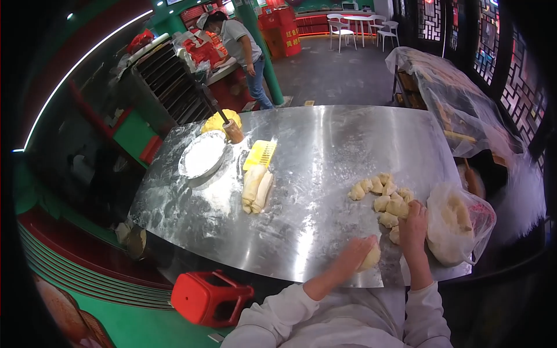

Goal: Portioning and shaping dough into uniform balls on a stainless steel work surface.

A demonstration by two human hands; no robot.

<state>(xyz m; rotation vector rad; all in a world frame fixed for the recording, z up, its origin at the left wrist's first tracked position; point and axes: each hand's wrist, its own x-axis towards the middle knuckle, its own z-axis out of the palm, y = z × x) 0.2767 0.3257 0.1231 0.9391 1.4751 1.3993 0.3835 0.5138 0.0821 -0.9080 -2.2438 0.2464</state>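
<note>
My left hand (357, 255), blurred, cups a rounded piece of dough (370, 259) near the table's front edge. My right hand (414, 224) touches the right side of a cluster of dough pieces (397, 207). Its fingers are bent, and whether they grip a piece is hidden. Several pale lumps in that cluster lie against one another. Just right of my right hand stands a clear plastic bag (463, 222) with a large mass of dough inside.
The steel table (330, 174) also bears long dough rolls (256, 189), a yellow plastic scraper (260, 154), a flour bowl (202, 154), a wooden-handled tool (233, 131) and a yellow bundle (223, 121). A red stool (209, 298) stands front left. Beyond, a person (243, 48) leans over a counter.
</note>
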